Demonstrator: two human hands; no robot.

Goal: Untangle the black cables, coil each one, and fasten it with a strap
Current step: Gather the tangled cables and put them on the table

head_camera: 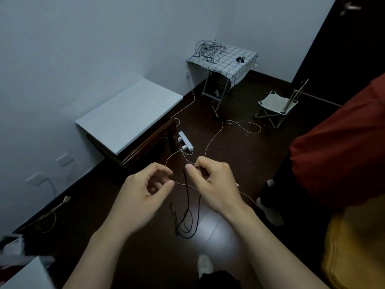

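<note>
Black cable (187,195) is pinched in the right hand (216,180): thumb and curled fingers (190,167) clamp its top end. The rest hangs straight down below the fingers and ends in a loose double loop well under both hands, over the dark floor (239,155).

The left hand (145,186) sits just left of that pinch, clear of the black cable. Its fingers are half curled, thumb and forefinger apart, nothing visibly held.

A thin pale cord (213,138) runs along the floor behind both hands and passes right by the left thumb tip; can't tell if it touches. It leads to a white power strip (185,141) just beyond the fingers, next to a low pale-topped surface (129,113).

Far beyond the fingers, in the room corner, is a small surface with a checked cloth (229,63). A tangle of black cables (208,50) lies on its left part. A few small dark bits (240,59) lie on its right part, too small to identify. A folding stool (275,105) stands right of it.

A second person in a red top (343,142) stands right of the right-hand fingers, pale shoes (268,211) on the floor. One more pale shoe (205,265) is below the hanging loop, between the forearms.
</note>
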